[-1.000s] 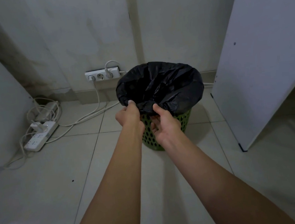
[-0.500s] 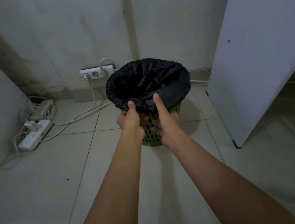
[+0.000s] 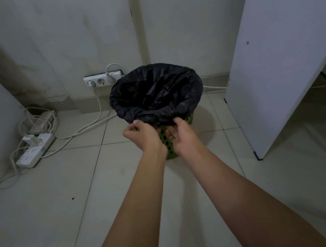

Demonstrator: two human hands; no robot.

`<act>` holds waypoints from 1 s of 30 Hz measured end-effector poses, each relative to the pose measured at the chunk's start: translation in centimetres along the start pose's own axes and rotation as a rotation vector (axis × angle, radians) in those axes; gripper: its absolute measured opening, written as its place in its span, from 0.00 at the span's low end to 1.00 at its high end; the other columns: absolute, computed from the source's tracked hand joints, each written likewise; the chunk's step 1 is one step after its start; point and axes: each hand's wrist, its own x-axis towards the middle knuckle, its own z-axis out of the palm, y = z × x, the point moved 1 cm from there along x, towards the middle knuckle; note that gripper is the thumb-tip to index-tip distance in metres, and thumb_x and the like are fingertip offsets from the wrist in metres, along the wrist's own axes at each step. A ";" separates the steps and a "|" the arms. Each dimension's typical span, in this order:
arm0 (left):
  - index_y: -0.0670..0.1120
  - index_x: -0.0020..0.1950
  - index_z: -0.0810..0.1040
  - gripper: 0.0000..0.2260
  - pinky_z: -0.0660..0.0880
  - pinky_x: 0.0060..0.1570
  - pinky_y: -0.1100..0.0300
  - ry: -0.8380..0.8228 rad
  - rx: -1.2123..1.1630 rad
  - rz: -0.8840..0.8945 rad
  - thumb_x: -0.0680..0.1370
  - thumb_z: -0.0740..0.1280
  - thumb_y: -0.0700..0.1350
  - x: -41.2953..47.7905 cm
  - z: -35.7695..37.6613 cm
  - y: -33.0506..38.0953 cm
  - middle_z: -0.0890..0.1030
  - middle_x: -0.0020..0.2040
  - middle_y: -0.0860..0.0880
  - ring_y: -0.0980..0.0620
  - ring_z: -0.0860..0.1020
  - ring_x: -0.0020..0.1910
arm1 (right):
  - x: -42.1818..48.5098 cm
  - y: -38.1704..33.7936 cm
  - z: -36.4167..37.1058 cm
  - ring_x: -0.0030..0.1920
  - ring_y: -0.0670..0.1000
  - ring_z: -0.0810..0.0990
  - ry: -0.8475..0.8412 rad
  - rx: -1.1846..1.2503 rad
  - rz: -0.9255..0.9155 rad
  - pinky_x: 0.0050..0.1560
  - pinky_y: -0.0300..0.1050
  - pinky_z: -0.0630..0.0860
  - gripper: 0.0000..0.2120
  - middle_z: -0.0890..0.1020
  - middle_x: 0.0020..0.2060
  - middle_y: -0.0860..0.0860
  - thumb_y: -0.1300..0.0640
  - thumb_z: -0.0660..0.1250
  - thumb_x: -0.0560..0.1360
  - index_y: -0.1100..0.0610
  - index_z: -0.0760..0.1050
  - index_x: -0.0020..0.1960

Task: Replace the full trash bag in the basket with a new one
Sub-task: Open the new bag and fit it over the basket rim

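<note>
While left hand [image 3: 145, 134] and right hand [image 3: 181, 133] pinch bag [image 3: 154, 91] hem, basket [image 3: 190, 118] upright

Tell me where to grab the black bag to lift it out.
Grip the trash bag by its folded-over hem on the near side, coming from below: it overhangs the green basket's rim there in loose folds that can be pinched. The left hand and right hand are at that spot.

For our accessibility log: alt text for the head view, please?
A person's left hand and right hand grip the near hem of a black trash bag lining a green basket on a tiled floor. At left lie power strips and cables.
</note>
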 end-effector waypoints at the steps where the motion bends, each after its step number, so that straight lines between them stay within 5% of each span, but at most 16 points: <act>1: 0.47 0.55 0.65 0.10 0.78 0.49 0.48 0.005 0.031 0.013 0.83 0.58 0.54 -0.4 0.3 -0.2 0.76 0.54 0.46 0.48 0.77 0.45 | 0.2 0.0 0.0 0.33 0.51 0.76 0.056 -0.039 -0.028 0.27 0.40 0.73 0.10 0.81 0.39 0.56 0.61 0.71 0.74 0.60 0.77 0.54; 4: 0.46 0.55 0.66 0.20 0.74 0.42 0.52 0.029 0.074 0.005 0.79 0.64 0.61 -0.9 1.2 0.0 0.75 0.50 0.48 0.51 0.76 0.42 | 0.6 -0.8 -0.3 0.31 0.50 0.72 0.155 -0.154 -0.091 0.29 0.43 0.69 0.06 0.77 0.34 0.54 0.66 0.70 0.72 0.58 0.74 0.41; 6: 0.44 0.58 0.66 0.21 0.75 0.44 0.54 -0.012 0.058 -0.059 0.77 0.71 0.55 -0.8 1.8 0.4 0.74 0.51 0.48 0.50 0.76 0.44 | 0.2 -1.7 -0.1 0.30 0.51 0.72 0.161 -0.142 -0.106 0.27 0.41 0.68 0.04 0.77 0.33 0.54 0.64 0.67 0.73 0.59 0.75 0.39; 9: 0.41 0.62 0.70 0.20 0.79 0.58 0.51 -0.020 0.065 -0.097 0.74 0.74 0.40 -0.6 2.3 1.0 0.78 0.58 0.44 0.45 0.79 0.53 | -0.4 -2.5 1.0 0.36 0.53 0.82 0.116 -0.068 -0.071 0.32 0.43 0.76 0.12 0.84 0.38 0.53 0.49 0.69 0.71 0.59 0.79 0.44; 12: 0.39 0.65 0.74 0.21 0.80 0.59 0.49 0.006 0.077 -0.079 0.73 0.71 0.36 -0.4 2.7 1.1 0.81 0.59 0.42 0.43 0.81 0.54 | -0.5 -2.8 1.8 0.43 0.55 0.86 0.068 -0.053 -0.054 0.38 0.47 0.83 0.25 0.87 0.44 0.54 0.40 0.74 0.62 0.57 0.81 0.51; 18: 0.39 0.68 0.72 0.22 0.79 0.61 0.49 -0.024 0.009 -0.091 0.73 0.68 0.34 0.0 2.8 1.3 0.80 0.61 0.43 0.44 0.81 0.55 | 0.5 -3.3 1.9 0.48 0.60 0.86 0.036 -0.109 -0.081 0.52 0.60 0.83 0.16 0.85 0.51 0.63 0.57 0.72 0.70 0.63 0.80 0.56; 24: 0.41 0.70 0.69 0.23 0.78 0.61 0.49 -0.052 -0.016 -0.117 0.75 0.68 0.36 0.3 2.4 1.3 0.79 0.61 0.42 0.43 0.80 0.55 | 0.6 -3.8 1.8 0.47 0.57 0.84 0.010 -0.087 -0.123 0.38 0.48 0.83 0.19 0.84 0.50 0.57 0.57 0.72 0.69 0.59 0.76 0.59; 27: 0.43 0.75 0.65 0.27 0.77 0.62 0.49 -0.049 -0.037 -0.124 0.77 0.67 0.37 0.4 2.4 1.2 0.78 0.61 0.43 0.43 0.80 0.56 | 0.8 -4.3 2.2 0.45 0.57 0.81 0.142 -0.123 -0.165 0.48 0.53 0.83 0.24 0.80 0.49 0.55 0.52 0.76 0.66 0.57 0.71 0.58; 30: 0.45 0.75 0.66 0.26 0.78 0.61 0.48 -0.035 -0.059 -0.148 0.77 0.68 0.38 0.7 2.4 1.3 0.78 0.63 0.43 0.43 0.80 0.57 | 1.2 -4.9 1.8 0.44 0.57 0.83 0.156 -0.049 -0.130 0.50 0.54 0.83 0.18 0.82 0.47 0.56 0.63 0.73 0.70 0.61 0.76 0.59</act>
